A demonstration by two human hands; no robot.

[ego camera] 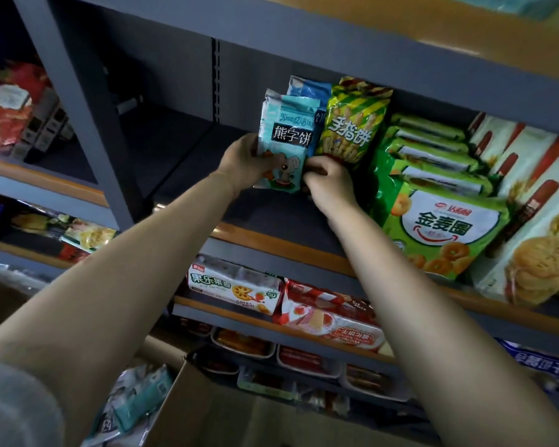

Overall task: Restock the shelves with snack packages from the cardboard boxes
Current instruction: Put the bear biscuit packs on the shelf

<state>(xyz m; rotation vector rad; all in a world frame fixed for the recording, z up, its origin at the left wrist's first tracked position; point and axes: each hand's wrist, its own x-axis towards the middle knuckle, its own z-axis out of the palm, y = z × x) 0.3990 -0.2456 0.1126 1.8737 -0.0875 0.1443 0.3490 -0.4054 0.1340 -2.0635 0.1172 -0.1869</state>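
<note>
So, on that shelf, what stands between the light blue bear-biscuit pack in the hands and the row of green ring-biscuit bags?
In the head view, one upright yellow-green finger-biscuit bag stands between the light blue pack and the green ring-biscuit bags. The right hand is low in front of it.

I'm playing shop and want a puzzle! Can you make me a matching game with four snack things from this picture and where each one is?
Things:
1. pale blue bear packet
2. green finger-biscuit bag
3. green ring-cookie packs
4. white fruit-biscuit pack

Places:
A. lying on the shelf below
B. held between the left hand and right hand
C. stacked in a row, right of the finger-biscuit bag
D. standing just right of the bear packet

Pairs: 1-B, 2-D, 3-C, 4-A
</note>
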